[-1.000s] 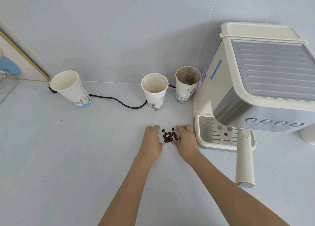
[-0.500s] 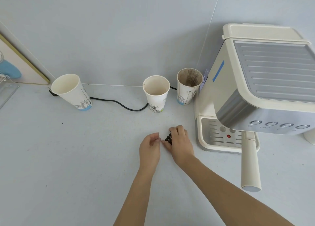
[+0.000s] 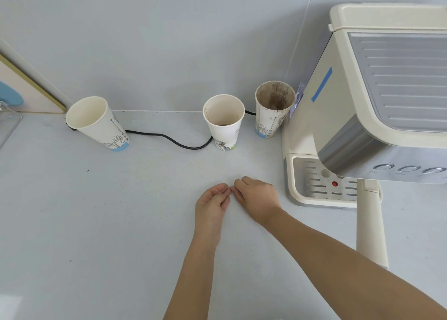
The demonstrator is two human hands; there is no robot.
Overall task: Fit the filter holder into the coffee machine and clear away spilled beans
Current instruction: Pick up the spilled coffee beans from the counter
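Note:
My left hand (image 3: 211,203) and my right hand (image 3: 257,197) rest on the white counter with their fingertips touching, just left of the cream coffee machine (image 3: 338,116). The left hand stands on its edge, cupped toward the right hand. The right hand lies palm down with its fingers curled. The coffee beans are hidden under and between the hands. The filter holder's long cream handle (image 3: 370,223) sticks out toward me from under the machine's front, above the drip tray (image 3: 321,186).
Three paper cups stand along the back wall: a tilted one (image 3: 96,122) at left, one (image 3: 223,121) in the middle, and a coffee-stained one (image 3: 274,109) beside the machine. A black cable (image 3: 169,138) runs between them. A clear container edge (image 3: 9,126) shows at far left.
The hands have closed in from either side of the scattered beans until their fingertips meet. The beans, visible a second ago, are now covered. The view has moved closer.

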